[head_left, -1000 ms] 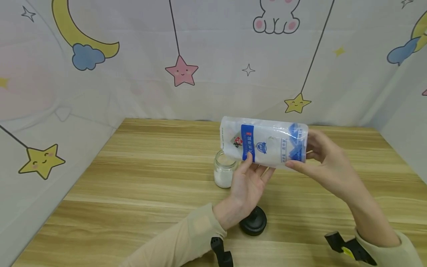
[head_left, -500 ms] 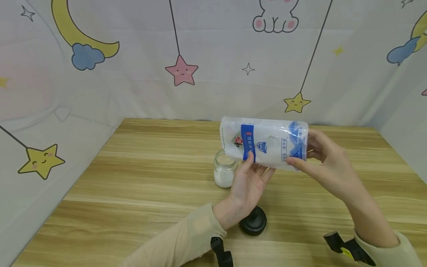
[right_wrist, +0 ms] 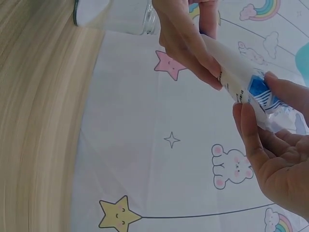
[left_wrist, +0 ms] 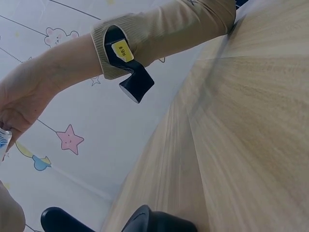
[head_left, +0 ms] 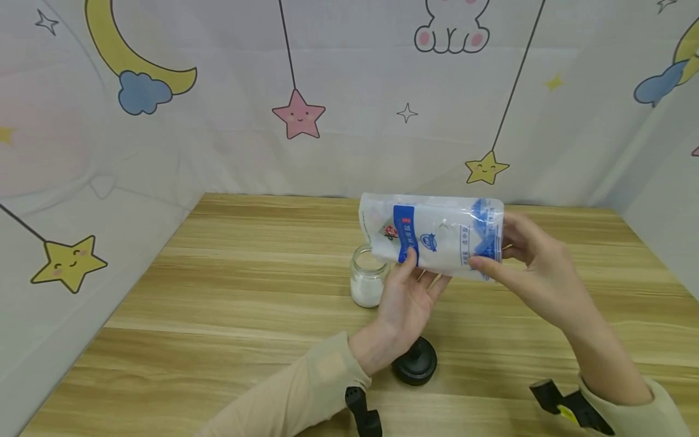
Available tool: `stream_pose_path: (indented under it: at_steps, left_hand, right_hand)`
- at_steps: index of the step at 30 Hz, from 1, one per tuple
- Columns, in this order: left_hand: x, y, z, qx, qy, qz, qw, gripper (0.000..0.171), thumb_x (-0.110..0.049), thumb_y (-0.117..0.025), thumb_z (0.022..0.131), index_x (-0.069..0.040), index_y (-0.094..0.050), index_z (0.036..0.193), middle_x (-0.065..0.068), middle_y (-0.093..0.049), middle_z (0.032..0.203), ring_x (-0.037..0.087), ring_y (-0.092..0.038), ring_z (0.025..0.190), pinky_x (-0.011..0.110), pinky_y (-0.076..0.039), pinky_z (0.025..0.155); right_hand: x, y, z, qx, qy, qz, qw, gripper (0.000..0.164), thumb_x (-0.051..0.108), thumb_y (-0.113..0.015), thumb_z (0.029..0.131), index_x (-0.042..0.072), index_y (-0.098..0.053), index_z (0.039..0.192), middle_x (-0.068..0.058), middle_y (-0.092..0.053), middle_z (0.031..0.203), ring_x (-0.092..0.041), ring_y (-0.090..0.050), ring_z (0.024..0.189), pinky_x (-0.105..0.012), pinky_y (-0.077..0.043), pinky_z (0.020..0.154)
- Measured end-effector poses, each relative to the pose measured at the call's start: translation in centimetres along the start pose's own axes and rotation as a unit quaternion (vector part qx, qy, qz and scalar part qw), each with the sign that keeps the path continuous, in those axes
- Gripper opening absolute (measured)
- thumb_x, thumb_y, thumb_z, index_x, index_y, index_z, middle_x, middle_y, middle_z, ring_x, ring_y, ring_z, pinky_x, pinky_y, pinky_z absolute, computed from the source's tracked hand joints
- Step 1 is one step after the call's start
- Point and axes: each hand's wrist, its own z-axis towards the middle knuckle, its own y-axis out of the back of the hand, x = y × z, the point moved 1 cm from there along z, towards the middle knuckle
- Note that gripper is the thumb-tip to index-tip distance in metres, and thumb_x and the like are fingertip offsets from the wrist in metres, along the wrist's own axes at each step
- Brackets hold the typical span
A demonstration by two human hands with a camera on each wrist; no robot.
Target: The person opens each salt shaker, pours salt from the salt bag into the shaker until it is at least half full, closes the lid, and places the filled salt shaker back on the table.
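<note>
A white and blue bag of salt (head_left: 445, 243) is held on its side above the table in the head view, its left end over the mouth of a glass jar (head_left: 364, 291). My left hand (head_left: 405, 306) grips it from below, thumb on the printed front and fingers underneath. My right hand (head_left: 546, 276) pinches the bag's right end, thumb in front and fingers behind. White grains fill part of the jar, which stands upright without a lid. In the right wrist view both hands hold the bag (right_wrist: 236, 67); the jar (right_wrist: 123, 17) shows at the top.
A round black lid (head_left: 415, 364) lies on the wooden table (head_left: 218, 303), just in front of my left wrist. Behind the table hangs a pale cloth (head_left: 355, 158) printed with stars, and it also covers the left side. Black wrist cameras sit on both cuffs.
Both hands stay almost in place around the bag. The bag's left end has dipped and creased slightly. Jar and lid have not moved.
</note>
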Motion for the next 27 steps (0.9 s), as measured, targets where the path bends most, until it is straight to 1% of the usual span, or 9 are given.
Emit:
stream_pose_path:
  at_steps: [5,11,16,18,23,27]
  left_hand:
    - [-0.02,0.05,0.03,-0.004,0.0,-0.002,1.0,0.039,-0.032,-0.038,0.104,-0.023,-0.037,0.142,-0.002,-0.05,0.139,0.012,-0.053,0.126,0.028,-0.047,0.106]
    - [-0.06,-0.08,0.04,-0.009,0.002,-0.004,0.9999,0.039,-0.034,-0.039,0.104,-0.024,-0.036,0.142,-0.001,-0.049,0.139,0.014,-0.052,0.128,0.028,-0.047,0.106]
    - [-0.06,-0.14,-0.05,-0.01,0.004,-0.019,0.9998,0.04,-0.032,-0.039,0.103,-0.024,-0.034,0.142,0.0,-0.048,0.14,0.016,-0.051,0.129,0.029,-0.047,0.105]
    - [-0.04,-0.14,-0.08,-0.009,0.002,-0.025,0.9997,0.04,-0.029,-0.04,0.103,-0.024,-0.034,0.142,0.001,-0.048,0.14,0.015,-0.051,0.128,0.029,-0.047,0.106]
    - [0.02,-0.18,-0.09,-0.009,-0.004,-0.013,0.9999,0.042,-0.02,-0.044,0.101,-0.024,-0.036,0.142,0.001,-0.05,0.141,0.015,-0.054,0.125,0.03,-0.047,0.106]
    - [0.02,-0.21,-0.05,-0.008,-0.005,-0.001,1.0,0.04,-0.019,-0.043,0.102,-0.024,-0.038,0.141,0.001,-0.051,0.142,0.015,-0.054,0.127,0.031,-0.047,0.106]
  right_hand:
    - [-0.04,-0.11,0.07,0.002,-0.006,0.005,1.0,0.063,-0.004,-0.077,0.076,0.009,-0.053,0.133,0.027,-0.063,0.105,0.001,-0.062,0.084,-0.007,-0.051,0.075]
    - [-0.29,-0.02,0.06,0.009,-0.024,0.007,1.0,0.064,0.0,-0.077,0.077,0.01,-0.051,0.135,0.026,-0.062,0.106,0.0,-0.062,0.083,-0.007,-0.051,0.073]
    - [-0.39,0.02,0.12,0.009,-0.028,0.007,1.0,0.065,0.001,-0.077,0.077,0.01,-0.05,0.135,0.026,-0.063,0.105,0.0,-0.062,0.082,-0.007,-0.051,0.072]
    - [-0.39,0.02,0.14,0.007,-0.028,0.007,1.0,0.065,0.001,-0.077,0.077,0.01,-0.05,0.136,0.026,-0.063,0.105,0.0,-0.062,0.083,-0.007,-0.051,0.073]
    - [-0.45,-0.03,0.13,0.002,-0.031,0.007,0.999,0.067,0.001,-0.077,0.077,0.011,-0.049,0.137,0.027,-0.063,0.105,0.0,-0.062,0.082,-0.007,-0.051,0.073]
    - [-0.34,-0.04,0.14,-0.002,-0.033,0.004,0.999,0.066,0.001,-0.077,0.077,0.011,-0.05,0.136,0.027,-0.063,0.104,0.0,-0.062,0.081,-0.007,-0.051,0.071]
